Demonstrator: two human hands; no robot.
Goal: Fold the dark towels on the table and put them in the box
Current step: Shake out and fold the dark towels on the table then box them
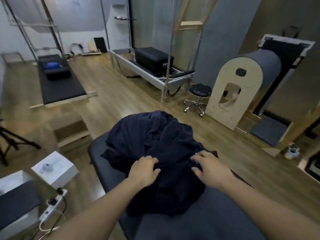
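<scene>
- The dark towels lie in one crumpled heap on the padded dark table straight in front of me, reaching from its far end to about its middle.
- My left hand sits on the near left part of the heap, fingers curled and thumb closed toward them, with a fold of cloth bunched in its grip.
- My right hand lies on the near right part of the heap, fingertips bent down onto the cloth and thumb held out to the side; I cannot tell whether it pinches the cloth or only presses on it.
- My two hands are apart, with a ridge of towel between them.
- A white box stands on the floor to my left, beside the table, with something dark inside.
- Just beyond it is a second white box with a small grey-blue thing on top.
- A white power strip lies on the floor between the boxes and the table.
</scene>
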